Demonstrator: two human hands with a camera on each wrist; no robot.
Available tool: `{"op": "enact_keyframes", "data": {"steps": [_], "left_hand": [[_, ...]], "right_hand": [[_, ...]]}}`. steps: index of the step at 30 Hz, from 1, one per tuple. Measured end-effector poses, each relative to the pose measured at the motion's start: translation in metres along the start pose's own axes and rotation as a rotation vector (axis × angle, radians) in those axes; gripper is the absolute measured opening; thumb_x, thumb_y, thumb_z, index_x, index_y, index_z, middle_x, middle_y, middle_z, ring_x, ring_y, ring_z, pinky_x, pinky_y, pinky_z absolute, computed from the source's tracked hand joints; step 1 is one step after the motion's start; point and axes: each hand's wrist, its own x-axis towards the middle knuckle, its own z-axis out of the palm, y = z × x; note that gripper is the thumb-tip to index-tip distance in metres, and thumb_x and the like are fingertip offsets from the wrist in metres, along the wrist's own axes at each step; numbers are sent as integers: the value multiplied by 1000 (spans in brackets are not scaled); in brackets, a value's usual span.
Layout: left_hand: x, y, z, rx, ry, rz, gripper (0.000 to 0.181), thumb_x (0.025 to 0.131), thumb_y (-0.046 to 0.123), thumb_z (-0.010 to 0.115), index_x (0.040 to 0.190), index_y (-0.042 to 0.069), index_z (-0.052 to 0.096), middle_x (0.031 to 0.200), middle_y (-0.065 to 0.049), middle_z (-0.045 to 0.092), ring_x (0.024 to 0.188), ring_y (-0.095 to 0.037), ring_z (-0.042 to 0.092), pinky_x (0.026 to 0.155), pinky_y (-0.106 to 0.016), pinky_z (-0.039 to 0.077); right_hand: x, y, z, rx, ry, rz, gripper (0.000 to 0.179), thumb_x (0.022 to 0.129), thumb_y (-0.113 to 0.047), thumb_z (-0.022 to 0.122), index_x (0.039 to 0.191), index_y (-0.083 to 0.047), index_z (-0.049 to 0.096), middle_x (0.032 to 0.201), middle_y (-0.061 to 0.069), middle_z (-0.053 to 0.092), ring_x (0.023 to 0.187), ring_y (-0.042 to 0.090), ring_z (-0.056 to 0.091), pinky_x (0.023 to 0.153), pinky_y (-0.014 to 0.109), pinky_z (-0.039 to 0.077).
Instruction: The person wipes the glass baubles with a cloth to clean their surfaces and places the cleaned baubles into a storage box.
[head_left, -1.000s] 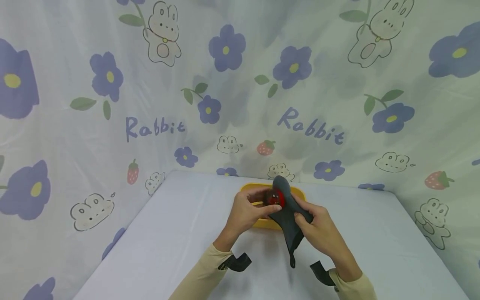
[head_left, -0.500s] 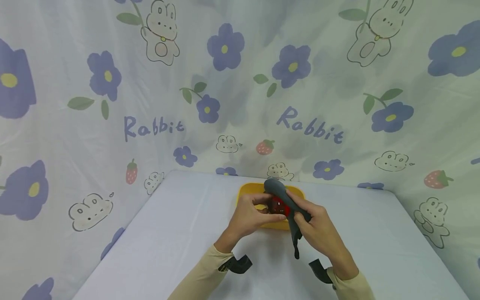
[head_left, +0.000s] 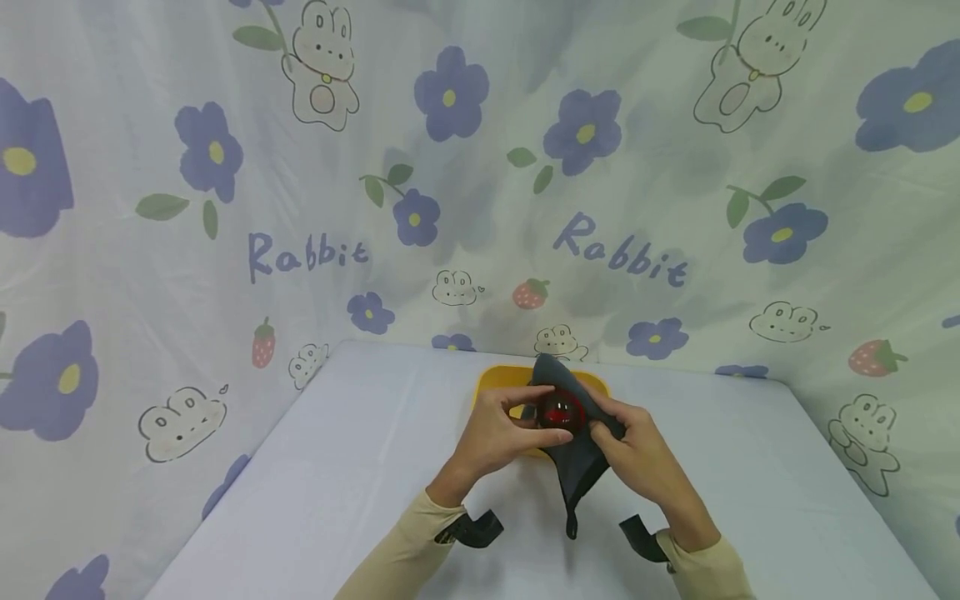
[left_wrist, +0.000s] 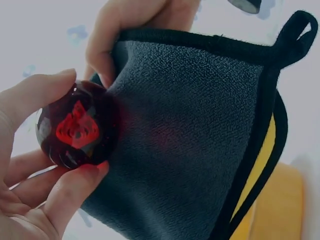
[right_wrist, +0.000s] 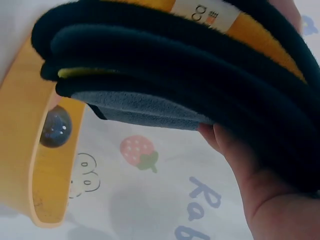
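A dark red, see-through ball (head_left: 561, 412) is pinched between the thumb and fingers of my left hand (head_left: 491, 429). The left wrist view shows a brighter red shape within the ball (left_wrist: 77, 125). Against its side lies a dark grey cloth (left_wrist: 185, 110) with black edging and a hanging loop. My right hand (head_left: 637, 446) grips the cloth, thumb in front and fingers behind. In the right wrist view the cloth (right_wrist: 150, 55) is folded in layers, with a yellow side and a white label; there it hides the red ball.
Below the hands stands a yellow tray (head_left: 495, 377) on the white tabletop (head_left: 360, 450). A bluish glassy ball (right_wrist: 56, 127) shows inside the tray in the right wrist view. A patterned curtain (head_left: 480, 192) rises behind the table.
The cloth has tilted over the ball and swung back, so the ball's front now shows again. Its loop end moved right, then left. The ball sits slightly farther right than a second ago.
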Motion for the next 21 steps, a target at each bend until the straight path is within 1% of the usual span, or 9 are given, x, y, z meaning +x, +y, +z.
{"op": "enact_keyframes", "data": {"steps": [3, 6, 8, 10, 12, 17, 19, 21], "left_hand": [[1, -1, -1, -19, 21, 11, 53, 77, 17, 92, 126, 11, 75, 126, -8, 76, 109, -15, 73, 84, -26, 64], [2, -3, -3, -36, 44, 34, 51, 78, 17, 91, 125, 11, 75, 124, -8, 77, 107, -10, 73, 82, -25, 64], [3, -4, -3, -56, 59, 49, 49, 79, 17, 91, 125, 11, 75, 122, -9, 77, 107, -12, 74, 83, -26, 64], [4, -5, -3, -78, 75, 53, 48, 79, 18, 90, 124, 13, 76, 121, -9, 78, 109, -14, 74, 84, -29, 65], [4, -6, -3, -87, 94, 55, 46, 80, 19, 90, 123, 15, 76, 120, -7, 78, 110, -16, 74, 88, -31, 64], [6, -8, -2, -81, 122, 68, 42, 81, 23, 89, 121, 18, 77, 116, -4, 79, 113, -16, 73, 104, -39, 58], [6, -9, -3, -81, 121, 68, 41, 82, 25, 89, 121, 18, 77, 115, -3, 79, 112, -16, 73, 107, -42, 55], [6, -8, -4, -81, 119, 56, 41, 82, 26, 89, 121, 18, 77, 115, -3, 79, 112, -16, 73, 107, -44, 55]], "right_hand": [[0, 0, 1, 12, -6, 11, 53, 99, 4, 51, 151, -1, 50, 144, 26, 60, 92, 16, 70, 72, 22, 56], [-1, -2, 3, 12, -13, 27, 52, 100, 3, 51, 152, -1, 48, 143, 27, 61, 99, 17, 72, 78, 22, 60], [-2, -3, 3, 6, -14, 33, 52, 101, 2, 52, 152, 0, 48, 143, 26, 61, 103, 19, 73, 84, 25, 62], [-2, -4, 4, 2, -15, 38, 52, 101, 1, 52, 152, 0, 47, 143, 26, 61, 105, 21, 74, 86, 27, 63], [-2, -4, 5, 4, -12, 41, 52, 101, 0, 53, 152, 1, 47, 145, 26, 60, 107, 22, 73, 88, 29, 63], [-3, -6, 6, 11, -4, 52, 52, 101, 0, 53, 152, 2, 47, 148, 26, 57, 112, 25, 71, 90, 32, 63], [-3, -7, 7, 10, 2, 56, 52, 101, -1, 53, 152, 2, 47, 148, 26, 57, 113, 26, 71, 90, 33, 63], [-3, -9, 7, 11, 7, 59, 52, 100, -1, 54, 151, 2, 48, 148, 26, 57, 114, 26, 70, 90, 34, 63]]}}
